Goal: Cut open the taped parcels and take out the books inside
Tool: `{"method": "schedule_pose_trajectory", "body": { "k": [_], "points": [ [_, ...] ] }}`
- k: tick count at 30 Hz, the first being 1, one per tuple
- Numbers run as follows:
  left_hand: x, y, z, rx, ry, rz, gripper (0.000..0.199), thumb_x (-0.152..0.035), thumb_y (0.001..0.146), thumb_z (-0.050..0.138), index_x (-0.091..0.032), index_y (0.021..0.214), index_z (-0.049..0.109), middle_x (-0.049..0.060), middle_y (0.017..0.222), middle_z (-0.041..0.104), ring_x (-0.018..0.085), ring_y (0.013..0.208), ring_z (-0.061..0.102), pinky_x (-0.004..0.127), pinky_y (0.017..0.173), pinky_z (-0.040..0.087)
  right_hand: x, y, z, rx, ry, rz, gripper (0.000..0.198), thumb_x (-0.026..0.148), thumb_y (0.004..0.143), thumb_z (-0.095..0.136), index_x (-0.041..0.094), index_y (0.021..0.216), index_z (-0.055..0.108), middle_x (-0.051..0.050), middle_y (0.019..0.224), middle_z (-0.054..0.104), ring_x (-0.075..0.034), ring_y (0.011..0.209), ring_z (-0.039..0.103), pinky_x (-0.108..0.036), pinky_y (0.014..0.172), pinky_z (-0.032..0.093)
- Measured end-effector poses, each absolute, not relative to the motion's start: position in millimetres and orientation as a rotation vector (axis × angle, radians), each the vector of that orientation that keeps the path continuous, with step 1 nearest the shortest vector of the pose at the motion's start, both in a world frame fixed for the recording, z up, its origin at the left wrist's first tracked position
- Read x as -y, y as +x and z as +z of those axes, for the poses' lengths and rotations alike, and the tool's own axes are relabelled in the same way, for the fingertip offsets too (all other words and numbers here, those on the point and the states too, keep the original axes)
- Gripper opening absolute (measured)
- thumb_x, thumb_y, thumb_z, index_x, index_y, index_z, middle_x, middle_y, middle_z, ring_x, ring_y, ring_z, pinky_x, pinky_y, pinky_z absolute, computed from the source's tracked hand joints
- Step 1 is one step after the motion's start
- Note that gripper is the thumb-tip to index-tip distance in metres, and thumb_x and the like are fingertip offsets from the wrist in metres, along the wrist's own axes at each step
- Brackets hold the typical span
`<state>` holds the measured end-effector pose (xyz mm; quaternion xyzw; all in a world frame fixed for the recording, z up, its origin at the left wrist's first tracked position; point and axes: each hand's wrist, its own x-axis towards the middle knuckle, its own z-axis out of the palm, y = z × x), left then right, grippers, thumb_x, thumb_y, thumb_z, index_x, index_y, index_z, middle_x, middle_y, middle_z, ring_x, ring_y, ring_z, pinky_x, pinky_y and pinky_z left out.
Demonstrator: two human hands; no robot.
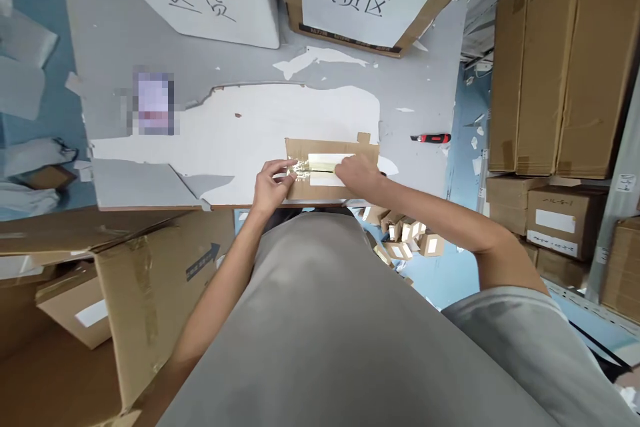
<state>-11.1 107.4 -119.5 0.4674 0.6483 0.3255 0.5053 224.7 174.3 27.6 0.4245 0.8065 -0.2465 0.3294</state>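
A flat brown cardboard box (325, 192) lies near the front edge of the table, with a white label (325, 178) on its top. Shiny clear tape (301, 169) wrinkles at the box's left end, and a yellowish strip of it runs along the middle of the label. My left hand (270, 187) grips the left end, thumb and forefinger on the tape with a small gap between them. Over the right part of the label, my right hand (357, 175) is closed at the strip's right end. Its fingertips are partly hidden.
A red and black utility knife (435, 138) lies to the right. At the back stand a white foam box (225, 10) and a labelled carton (360, 0). A large open carton (165, 300) is at lower left; small boxes (400, 247) lie on the floor; stacked cartons (545, 80) stand right.
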Motion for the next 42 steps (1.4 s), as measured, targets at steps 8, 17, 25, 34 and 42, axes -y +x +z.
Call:
{"method": "schedule_pose_trajectory", "body": {
  "k": [8, 17, 25, 34, 42],
  "points": [
    [-103, 2, -119, -1.703, 1.068, 0.827, 0.041, -0.042, 0.084, 0.079, -0.026, 0.121, 0.087, 0.010, 0.138, 0.076, 0.028, 0.118, 0.074, 0.040, 0.099, 0.068, -153, 350, 48, -1.933, 1.200, -0.431, 0.044, -0.002, 0.108, 0.047, 0.013, 0.134, 0.078, -0.023, 0.127, 0.083, -0.028, 0.114, 0.082, -0.033, 0.083, 0.044],
    [-100, 8, -125, -1.759, 0.967, 0.889, 0.040, -0.039, 0.081, 0.083, -0.027, 0.119, 0.087, 0.008, 0.139, 0.080, 0.028, 0.123, 0.075, 0.045, 0.115, 0.062, -145, 388, 21, -2.076, 1.209, -0.475, 0.045, 0.017, 0.121, 0.037, 0.019, 0.151, 0.070, -0.020, 0.130, 0.079, -0.027, 0.105, 0.079, -0.034, 0.079, 0.038],
    [-103, -17, -125, -1.907, 0.756, 0.997, 0.035, -0.035, 0.085, 0.082, -0.018, 0.115, 0.077, 0.008, 0.126, 0.082, 0.023, 0.120, 0.074, 0.041, 0.118, 0.058, -122, 420, -30, -2.455, 1.763, -1.138, 0.048, 0.054, 0.121, 0.048, 0.025, 0.140, 0.080, -0.009, 0.113, 0.083, -0.023, 0.097, 0.076, -0.031, 0.079, 0.048],
    [-106, -72, -145, -1.940, 0.651, 0.977, 0.037, -0.025, 0.085, 0.078, -0.014, 0.120, 0.075, 0.010, 0.132, 0.082, 0.021, 0.119, 0.074, 0.036, 0.115, 0.058, -85, 326, -123, -1.359, 2.732, -2.136, 0.063, 0.085, 0.080, 0.076, 0.023, 0.091, 0.070, 0.007, 0.059, 0.058, -0.016, 0.057, 0.060, -0.026, 0.060, 0.048],
    [-114, -86, -168, -1.857, 0.938, 0.845, 0.042, -0.048, 0.090, 0.073, -0.020, 0.121, 0.071, 0.010, 0.120, 0.081, 0.024, 0.115, 0.076, 0.038, 0.108, 0.062, -77, 254, -58, -1.379, 2.903, -1.975, 0.056, 0.077, 0.087, 0.076, 0.021, 0.090, 0.073, 0.006, 0.059, 0.057, -0.015, 0.058, 0.055, -0.026, 0.058, 0.047]
  ]
}}
